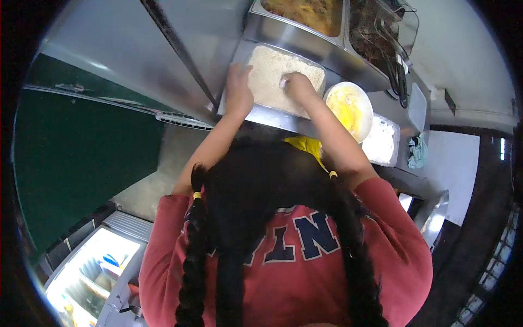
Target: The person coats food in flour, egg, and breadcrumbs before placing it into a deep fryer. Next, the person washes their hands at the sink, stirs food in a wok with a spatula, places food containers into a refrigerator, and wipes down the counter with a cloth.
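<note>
A rectangular tray of pale crumbs [267, 82] lies on the metal counter in front of me. At its left edge is my left hand [238, 90], fingers apart and holding nothing that I can see. Over the crumbs, right of the middle, my right hand [298, 86] is closed on something small and whitish at its fingertips, too small to name. Just right of the tray stands a round white bowl [348, 109] with yellow liquid, like beaten egg. Beside the bowl, a clear container of white powder [381, 140] is partly covered by the bowl.
Metal pans of food [308, 13] and wire baskets [389, 27] with black handles stand behind the tray. A light green cloth [418, 152] lies at the counter's right end. A slanting dark bar [180, 52] rises at the left. An open cooler [95, 272] is at lower left.
</note>
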Motion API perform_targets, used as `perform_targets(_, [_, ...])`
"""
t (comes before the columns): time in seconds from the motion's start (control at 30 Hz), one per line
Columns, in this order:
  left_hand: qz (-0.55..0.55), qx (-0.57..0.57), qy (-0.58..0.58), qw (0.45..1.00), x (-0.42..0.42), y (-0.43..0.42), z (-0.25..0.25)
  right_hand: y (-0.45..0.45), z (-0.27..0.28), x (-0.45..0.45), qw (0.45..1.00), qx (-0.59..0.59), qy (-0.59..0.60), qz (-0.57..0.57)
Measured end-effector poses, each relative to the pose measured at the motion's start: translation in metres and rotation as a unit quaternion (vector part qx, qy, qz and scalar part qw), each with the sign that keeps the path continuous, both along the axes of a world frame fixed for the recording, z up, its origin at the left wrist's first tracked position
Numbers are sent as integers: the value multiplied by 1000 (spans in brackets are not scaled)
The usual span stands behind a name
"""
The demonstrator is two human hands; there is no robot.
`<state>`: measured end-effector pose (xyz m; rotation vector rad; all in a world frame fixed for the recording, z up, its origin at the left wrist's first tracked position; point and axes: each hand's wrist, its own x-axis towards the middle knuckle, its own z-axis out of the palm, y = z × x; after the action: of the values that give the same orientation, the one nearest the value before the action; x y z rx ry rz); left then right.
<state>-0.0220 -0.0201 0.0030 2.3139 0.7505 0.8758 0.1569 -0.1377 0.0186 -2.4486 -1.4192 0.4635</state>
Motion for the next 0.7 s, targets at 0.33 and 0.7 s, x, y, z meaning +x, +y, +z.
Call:
perform_targets(0.33, [2, 7, -5, 1000, 4, 0, -1, -29, 46, -21, 986, -94, -7, -139])
perform_targets(0.7, [-12, 12, -21, 1000, 2, 1, 6, -20, 20, -24, 979, -56, -7, -194])
